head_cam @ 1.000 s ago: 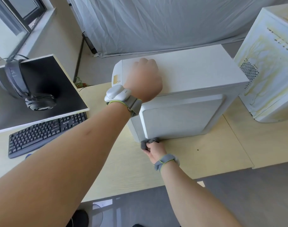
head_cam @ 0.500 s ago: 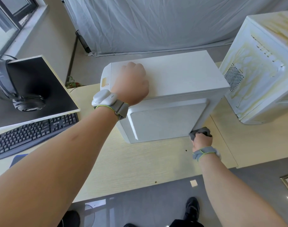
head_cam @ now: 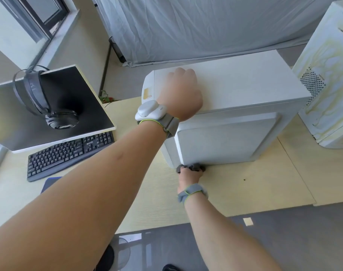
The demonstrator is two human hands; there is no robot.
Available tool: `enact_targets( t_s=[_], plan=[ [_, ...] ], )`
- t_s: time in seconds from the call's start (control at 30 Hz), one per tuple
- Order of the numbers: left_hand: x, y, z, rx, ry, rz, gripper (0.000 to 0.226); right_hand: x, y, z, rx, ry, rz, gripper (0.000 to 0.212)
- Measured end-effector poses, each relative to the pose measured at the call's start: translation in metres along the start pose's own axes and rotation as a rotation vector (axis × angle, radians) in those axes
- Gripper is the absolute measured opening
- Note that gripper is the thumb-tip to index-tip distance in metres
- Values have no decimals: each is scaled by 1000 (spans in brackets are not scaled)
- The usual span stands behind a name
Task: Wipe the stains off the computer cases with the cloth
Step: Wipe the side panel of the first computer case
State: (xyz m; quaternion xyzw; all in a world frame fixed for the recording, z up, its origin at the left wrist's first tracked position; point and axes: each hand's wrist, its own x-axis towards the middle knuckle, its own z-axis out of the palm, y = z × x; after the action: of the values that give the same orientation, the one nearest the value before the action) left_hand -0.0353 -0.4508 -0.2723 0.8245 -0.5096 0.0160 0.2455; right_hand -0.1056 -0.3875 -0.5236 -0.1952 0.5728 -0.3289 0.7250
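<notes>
near case (head_cam: 235,90) lying with long axis running left-right, directly above the grip | stained case (head_cam: 327,75) standing well right | left hand (head_cam: 181,94) resting on top, fingers hidden | right hand (head_cam: 190,176) clutching cloth (head_cam: 194,167), pressing it on the bottom-left corner

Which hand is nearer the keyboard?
Left. The left hand rests on top of the near case, right of the keyboard; the right hand, gripping the cloth, is farther right, at the case's lower edge.
</notes>
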Motion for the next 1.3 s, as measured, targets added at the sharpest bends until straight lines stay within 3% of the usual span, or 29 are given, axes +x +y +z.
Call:
enact_targets(
  t_s=[0.1, 0.2, 0.27, 0.37, 0.53, 0.67, 0.73, 0.83, 0.93, 1.0, 1.2, 1.3],
  plan=[
    [0, -1, 1, -10, 8, 11, 22, -14, 21, 13, -123, -130, 217, 42],
    [1, -3, 1, -31, 10, 23, 22, -20, 14, 20, 8, -223, 372, 22],
    [1, -4, 1, -45, 2, 27, 22, -23, -1, 20, 90, -204, 377, 10],
    [2, -2, 0, -43, 11, 25, 23, -32, -33, 11, 198, -118, 355, 13],
    [0, -2, -1, -30, 0, 18, 24, -70, -126, -13, 295, -51, 92, 28],
    [-1, 1, -3, -19, -16, -2, 24, -102, -203, -36, 249, -144, -430, 20],
    [-3, 3, -4, -25, -26, -17, 24, -107, -243, -46, 72, -140, -698, 19],
    [-4, 5, -6, -27, -52, -44, 24, -101, -280, -43, -548, -57, -1089, 16],
    [-2, 6, -10, -82, -72, -70, 26, -102, -269, -19, -1132, -175, -1390, 17],
    [0, 5, -13, -198, -45, -130, 22, -105, -258, -5, -1324, -183, -1530, 23],
    [-1, 8, -13, -275, 4, -152, 24, -92, -306, -9, -1658, -318, -1438, 30],
    [-2, 11, -13, -335, 14, -192, 25, -68, -351, -38, -1756, -133, -1400, 40]
  ],
)
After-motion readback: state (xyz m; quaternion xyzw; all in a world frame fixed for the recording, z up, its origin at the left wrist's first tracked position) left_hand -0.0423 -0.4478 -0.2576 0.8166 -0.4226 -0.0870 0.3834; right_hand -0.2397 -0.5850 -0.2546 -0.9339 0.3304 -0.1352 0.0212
